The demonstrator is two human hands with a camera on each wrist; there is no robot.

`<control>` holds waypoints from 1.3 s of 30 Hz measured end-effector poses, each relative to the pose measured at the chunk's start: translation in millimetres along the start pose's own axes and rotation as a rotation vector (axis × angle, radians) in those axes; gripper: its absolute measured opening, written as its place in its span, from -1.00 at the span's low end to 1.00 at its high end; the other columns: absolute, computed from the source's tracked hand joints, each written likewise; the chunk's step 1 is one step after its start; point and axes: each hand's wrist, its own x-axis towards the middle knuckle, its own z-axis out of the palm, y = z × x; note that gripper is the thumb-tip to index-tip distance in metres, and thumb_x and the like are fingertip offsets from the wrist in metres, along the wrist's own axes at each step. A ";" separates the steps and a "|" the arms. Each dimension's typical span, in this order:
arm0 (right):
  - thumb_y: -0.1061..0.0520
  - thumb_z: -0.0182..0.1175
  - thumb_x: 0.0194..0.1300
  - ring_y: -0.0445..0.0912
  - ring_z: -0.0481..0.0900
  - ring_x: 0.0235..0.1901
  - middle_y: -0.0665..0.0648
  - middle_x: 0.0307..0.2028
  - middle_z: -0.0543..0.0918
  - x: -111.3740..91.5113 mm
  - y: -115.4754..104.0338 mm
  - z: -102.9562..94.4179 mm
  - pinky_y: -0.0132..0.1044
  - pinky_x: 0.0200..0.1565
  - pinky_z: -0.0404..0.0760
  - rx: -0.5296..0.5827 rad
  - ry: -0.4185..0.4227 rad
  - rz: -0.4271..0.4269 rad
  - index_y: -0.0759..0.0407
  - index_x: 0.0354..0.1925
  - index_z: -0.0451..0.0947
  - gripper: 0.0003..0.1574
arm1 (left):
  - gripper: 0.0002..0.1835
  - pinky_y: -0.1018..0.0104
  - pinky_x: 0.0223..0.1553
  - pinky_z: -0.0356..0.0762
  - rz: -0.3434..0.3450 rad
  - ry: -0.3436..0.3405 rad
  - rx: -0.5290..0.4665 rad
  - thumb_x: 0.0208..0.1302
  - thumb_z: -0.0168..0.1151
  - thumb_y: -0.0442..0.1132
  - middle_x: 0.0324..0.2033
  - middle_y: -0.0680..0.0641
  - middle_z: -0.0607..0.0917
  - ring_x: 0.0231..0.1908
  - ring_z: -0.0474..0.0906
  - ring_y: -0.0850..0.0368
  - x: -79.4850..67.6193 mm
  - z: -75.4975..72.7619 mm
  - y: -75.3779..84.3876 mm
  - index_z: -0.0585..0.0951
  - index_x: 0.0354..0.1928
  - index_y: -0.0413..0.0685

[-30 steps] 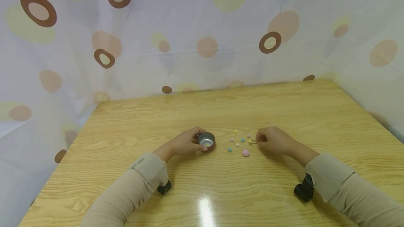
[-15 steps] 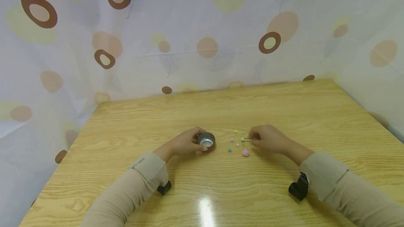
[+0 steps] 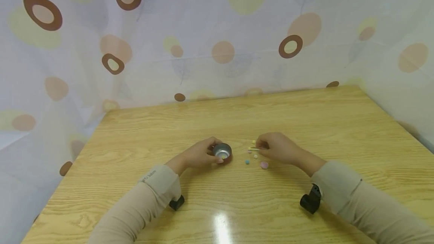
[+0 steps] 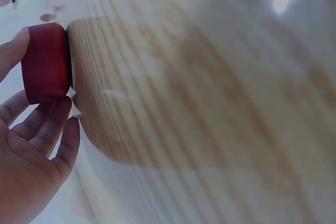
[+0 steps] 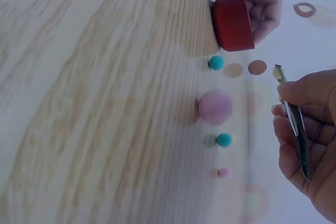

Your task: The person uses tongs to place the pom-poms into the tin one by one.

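- Table: we record wood grain, with all the small items set out around its middle.
- Right hand: we see thumb and fingers pinching the tweezers; this hand is right of the cup and apart from it.
- Left hand: fingers and thumb are curled round the cup from its left side, so we log this as the nearer hand.
- Cup: red outside, metallic inside. It rests on the table and looks upright to us, mouth up, axis vertical. Something pale lies in its bottom, too small to identify.
- Tweezers: in the head view we read the long axis as nearly level left to right, tips pointing left, toward the cup. The tips look raised off the table.
- Large pink ball: on the table, on the near side of the right hand.
- Teal ball: on the table, nearer to us than the line from tips to cup.
- Yellow ball: we judge it held at the tweezer tips. The cup lies left of it and a little nearer us, with a gap between.
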 end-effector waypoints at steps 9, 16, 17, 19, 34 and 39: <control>0.28 0.17 0.04 -0.21 0.38 -0.55 -0.04 -0.53 0.51 11.2 -14.2 6.1 -0.37 -0.48 0.43 0.025 -0.002 -0.013 0.21 -0.42 0.51 -0.95 | -0.48 0.31 -0.08 0.38 -0.007 -0.003 -0.003 0.07 0.22 -0.14 -0.10 -0.02 0.42 -0.05 0.37 0.07 -0.4 -0.3 0.0 0.30 0.07 -0.08; 0.29 0.17 0.04 -0.20 0.45 -0.51 0.02 -0.49 0.56 19.6 -21.4 10.6 -0.35 -0.42 0.49 0.026 0.001 -0.063 0.24 -0.40 0.52 -0.94 | -0.49 0.32 -0.08 0.38 0.004 -0.002 -0.006 0.07 0.22 -0.14 -0.11 0.01 0.42 -0.05 0.37 0.08 -0.8 -1.2 0.5 0.31 0.06 -0.06; 0.29 0.17 0.04 -0.20 0.45 -0.50 0.02 -0.48 0.56 20.7 -22.0 11.3 -0.35 -0.41 0.49 0.025 0.003 -0.072 0.25 -0.40 0.52 -0.94 | -0.49 0.33 -0.08 0.38 0.004 -0.001 -0.004 0.07 0.22 -0.14 -0.12 0.01 0.43 -0.05 0.37 0.09 -0.7 -1.3 0.5 0.31 0.06 -0.06; 0.30 0.17 0.04 -0.20 0.46 -0.49 0.03 -0.48 0.56 23.1 -22.6 13.0 -0.35 -0.41 0.49 0.030 0.005 -0.089 0.26 -0.41 0.52 -0.94 | -0.49 0.34 -0.09 0.38 0.000 -0.004 -0.002 0.07 0.22 -0.14 -0.12 0.03 0.43 -0.06 0.37 0.10 -0.7 -1.5 0.4 0.31 0.06 -0.05; 0.32 0.12 0.05 -0.21 0.42 -0.49 0.02 -0.46 0.57 37.3 -26.7 27.0 -0.38 -0.38 0.48 0.063 -0.041 -0.103 0.25 -0.40 0.53 -0.93 | -0.51 0.32 -0.06 0.36 0.007 -0.007 -0.007 0.07 0.21 -0.16 -0.07 0.05 0.43 -0.02 0.36 0.09 1.2 -1.8 -2.4 0.31 0.06 -0.01; 0.32 0.12 0.07 -0.21 0.38 -0.53 -0.03 -0.53 0.51 39.9 -26.5 29.8 -0.39 -0.40 0.45 0.057 -0.062 -0.080 0.25 -0.39 0.52 -0.93 | -0.51 0.31 -0.06 0.36 0.011 -0.013 -0.019 0.08 0.20 -0.17 -0.06 0.04 0.43 -0.01 0.36 0.07 1.2 -1.0 -2.7 0.30 0.07 -0.03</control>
